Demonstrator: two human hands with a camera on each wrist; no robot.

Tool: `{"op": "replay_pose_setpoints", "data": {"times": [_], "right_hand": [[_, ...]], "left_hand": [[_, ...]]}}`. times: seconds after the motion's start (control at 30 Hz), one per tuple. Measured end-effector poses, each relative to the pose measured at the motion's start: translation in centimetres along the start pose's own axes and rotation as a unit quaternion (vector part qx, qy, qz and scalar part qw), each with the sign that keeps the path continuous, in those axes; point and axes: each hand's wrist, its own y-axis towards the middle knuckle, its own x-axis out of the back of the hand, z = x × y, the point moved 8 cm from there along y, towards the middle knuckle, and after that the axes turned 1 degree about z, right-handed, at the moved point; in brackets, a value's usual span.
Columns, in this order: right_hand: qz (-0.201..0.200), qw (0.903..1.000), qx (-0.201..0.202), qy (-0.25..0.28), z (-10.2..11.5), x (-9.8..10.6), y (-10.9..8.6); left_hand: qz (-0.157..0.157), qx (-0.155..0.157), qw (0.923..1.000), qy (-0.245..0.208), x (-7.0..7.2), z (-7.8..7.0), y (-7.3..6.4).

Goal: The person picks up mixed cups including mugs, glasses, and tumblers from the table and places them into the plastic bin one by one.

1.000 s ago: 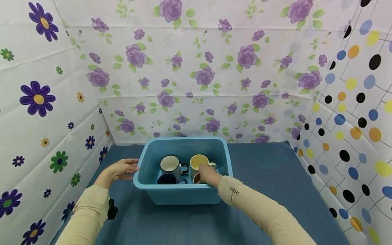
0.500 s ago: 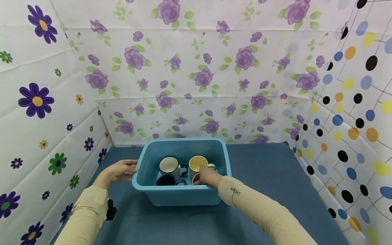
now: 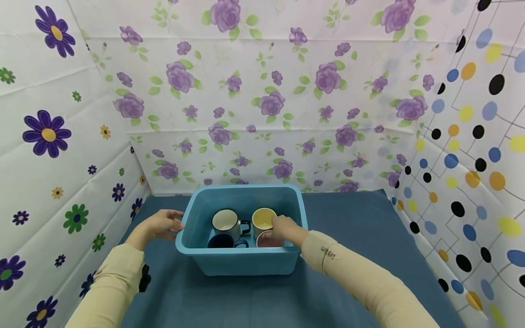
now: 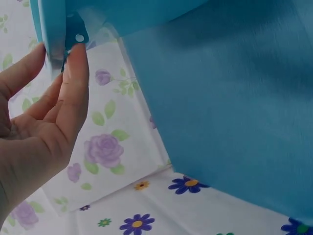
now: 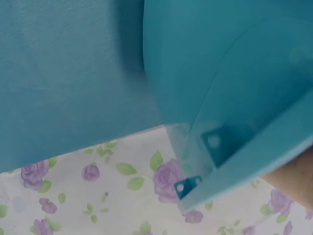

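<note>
A blue plastic tub (image 3: 242, 263) stands on the table, mugs inside. My left hand (image 3: 164, 223) pinches its left rim; in the left wrist view the thumb (image 4: 30, 71) lies on one side of the rim and the fingers (image 4: 73, 93) on the other. My right hand (image 3: 287, 229) reaches over the right part of the tub, at a pink mug (image 3: 272, 241) and a yellow mug (image 3: 263, 219); I cannot tell whether it grips either. In the right wrist view the rim hides most of this hand (image 5: 296, 178).
Left in the tub stand a white mug with a black handle (image 3: 225, 222) and a dark blue mug (image 3: 221, 241). A blue cloth (image 3: 348, 237) covers the table. Floral sheets (image 3: 246, 91) hang behind and at the left, a dotted sheet (image 3: 471, 182) at the right.
My right hand has shifted a little right and up, uncovering more of the pink mug and covering the yellow mug's handle. My left hand stays at the rim.
</note>
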Motion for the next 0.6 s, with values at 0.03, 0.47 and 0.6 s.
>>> {"op": "replay_pose_setpoints", "data": {"times": [0.03,0.47,0.6], "right_hand": [[-0.002,1.0000,0.004,0.001,0.0,0.4,-0.1],[-0.056,0.9928,0.099,0.035,0.0,6.2,-1.5],[-0.087,0.9867,0.122,0.063,-1.7,7.8,-2.1]], "left_hand": [[0.000,-0.002,0.9999,0.011,0.1,-0.1,-0.1],[-0.028,-0.061,0.9913,0.113,1.5,-1.6,0.0],[-0.089,-0.088,0.9793,0.159,1.8,-2.9,-0.5]]}}
